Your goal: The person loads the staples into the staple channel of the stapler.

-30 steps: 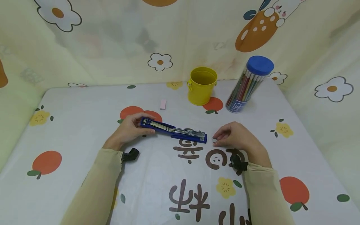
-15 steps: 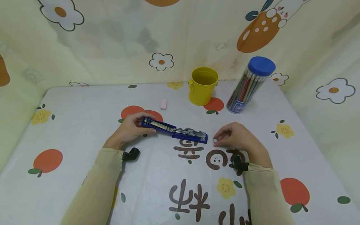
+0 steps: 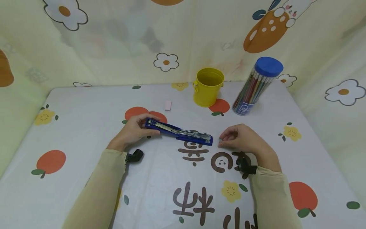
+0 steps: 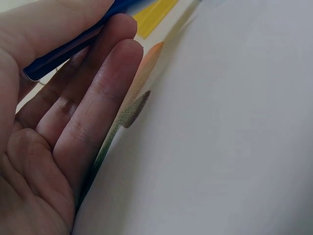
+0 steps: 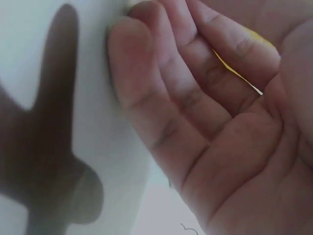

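A blue stapler (image 3: 178, 131) lies opened out long in the head view, its metal staple channel showing. My left hand (image 3: 130, 132) grips its left end between thumb and fingers. In the left wrist view, part of the blue stapler body (image 4: 63, 55) shows behind the thumb. Just off the stapler's right end, my right hand (image 3: 243, 138) pinches a small grey-silver piece (image 3: 220, 140), which looks like a short strip of staples. That piece is tiny and mostly covered by the fingertips. The right wrist view shows only the palm and fingers (image 5: 166, 107), the piece being hidden there.
Behind the stapler lies a small pink block (image 3: 168, 105), like an eraser. A yellow bucket (image 3: 208, 87) stands at the back, with a blue-lidded jar of pencils (image 3: 254, 87) to its right. A patterned cloth (image 3: 85, 127) covers the table, and a curtain hangs behind it.
Everything has shifted slightly rightward in the head view, as the camera turned a little. Both hands keep their hold and nearly the same places; the gap between stapler and grey piece looks alike.
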Available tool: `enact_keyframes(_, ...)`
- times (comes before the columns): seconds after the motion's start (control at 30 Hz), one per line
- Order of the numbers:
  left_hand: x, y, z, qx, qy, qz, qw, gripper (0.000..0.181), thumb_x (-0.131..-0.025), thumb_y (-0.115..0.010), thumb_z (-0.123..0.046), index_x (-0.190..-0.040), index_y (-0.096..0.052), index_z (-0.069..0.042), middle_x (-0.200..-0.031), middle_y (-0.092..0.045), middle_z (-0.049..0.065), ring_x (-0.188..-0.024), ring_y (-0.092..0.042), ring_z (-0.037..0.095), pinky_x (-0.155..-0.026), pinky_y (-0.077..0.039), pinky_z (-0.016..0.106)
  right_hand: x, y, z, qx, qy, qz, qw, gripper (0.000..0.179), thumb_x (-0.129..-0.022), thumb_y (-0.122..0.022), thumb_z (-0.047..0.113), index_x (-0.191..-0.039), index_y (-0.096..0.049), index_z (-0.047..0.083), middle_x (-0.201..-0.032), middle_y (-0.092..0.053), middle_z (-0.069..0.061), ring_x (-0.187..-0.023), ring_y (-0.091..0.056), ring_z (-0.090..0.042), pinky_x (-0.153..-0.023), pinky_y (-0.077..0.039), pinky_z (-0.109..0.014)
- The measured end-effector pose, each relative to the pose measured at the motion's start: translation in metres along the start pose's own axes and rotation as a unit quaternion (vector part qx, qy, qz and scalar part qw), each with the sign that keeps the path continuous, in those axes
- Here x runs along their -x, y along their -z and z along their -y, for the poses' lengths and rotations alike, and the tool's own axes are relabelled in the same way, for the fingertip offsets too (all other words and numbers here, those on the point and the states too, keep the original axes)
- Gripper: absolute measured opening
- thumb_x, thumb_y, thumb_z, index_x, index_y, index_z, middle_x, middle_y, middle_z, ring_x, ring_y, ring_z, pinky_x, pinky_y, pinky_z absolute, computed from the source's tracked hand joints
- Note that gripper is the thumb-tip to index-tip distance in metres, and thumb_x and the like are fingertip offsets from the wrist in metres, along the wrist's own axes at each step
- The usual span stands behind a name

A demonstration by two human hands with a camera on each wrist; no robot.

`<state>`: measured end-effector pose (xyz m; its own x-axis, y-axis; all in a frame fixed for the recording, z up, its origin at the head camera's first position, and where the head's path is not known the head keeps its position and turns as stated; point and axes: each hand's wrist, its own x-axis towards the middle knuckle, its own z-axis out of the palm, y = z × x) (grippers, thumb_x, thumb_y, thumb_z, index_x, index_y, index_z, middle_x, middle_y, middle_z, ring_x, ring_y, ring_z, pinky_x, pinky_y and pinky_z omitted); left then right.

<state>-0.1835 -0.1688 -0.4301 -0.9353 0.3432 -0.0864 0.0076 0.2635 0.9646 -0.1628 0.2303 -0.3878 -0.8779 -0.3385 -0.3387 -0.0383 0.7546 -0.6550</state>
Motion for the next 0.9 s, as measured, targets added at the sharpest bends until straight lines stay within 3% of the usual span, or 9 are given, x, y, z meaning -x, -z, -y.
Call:
enact_keyframes(0.2,-0.003,-0.001,0.002,0.002,-0.006,0.004,1.0000,0.050,-0.079,-0.089,-0.016,-0.124,-0.069,-0.014,-0.113,-0.070,0.009,-0.094,-0.067,0.028,-0.070,-0.053,0.027,0.003,0.000,0.003,-0.019,0.016,-0.017,0.9995,0.026,-0.088,-0.081,0.029,-0.105,-0.074,0.010,-0.089,-0.068,-0.002,-0.084,-0.058,-0.024,-0.076,-0.051,-0.035)
enact_keyframes(0.43,-0.003,-0.001,0.003,0.003,0.003,0.006,1.0000,0.049,-0.080,-0.088,-0.017,-0.125,-0.068,-0.012,-0.113,-0.070,0.009,-0.095,-0.067,0.028,-0.071,-0.053,0.027,0.001,-0.008,0.013,-0.056,0.065,-0.050,0.9951,0.025,-0.088,-0.082,0.026,-0.105,-0.075,0.009,-0.092,-0.070,-0.004,-0.084,-0.062,-0.023,-0.075,-0.053,-0.027)
enact_keyframes(0.7,-0.001,0.001,0.003,0.001,0.004,0.000,1.0000,0.048,-0.081,-0.088,-0.017,-0.124,-0.068,-0.012,-0.113,-0.070,0.009,-0.094,-0.067,0.028,-0.071,-0.054,0.027,-0.008,-0.021,0.024,-0.056,0.077,-0.068,0.9932,0.024,-0.089,-0.081,0.025,-0.106,-0.074,0.010,-0.095,-0.069,-0.003,-0.089,-0.063,-0.022,-0.084,-0.054,-0.036)
enact_keyframes(0.9,0.000,0.002,0.003,-0.002,-0.009,0.002,1.0000,0.048,-0.080,-0.088,-0.015,-0.124,-0.068,-0.011,-0.112,-0.070,0.009,-0.095,-0.067,0.027,-0.075,-0.052,0.027,-0.012,-0.025,0.025,-0.047,0.092,-0.073,0.9920,0.019,-0.088,-0.082,0.020,-0.103,-0.075,0.010,-0.094,-0.067,-0.004,-0.088,-0.061,-0.022,-0.084,-0.054,-0.035)
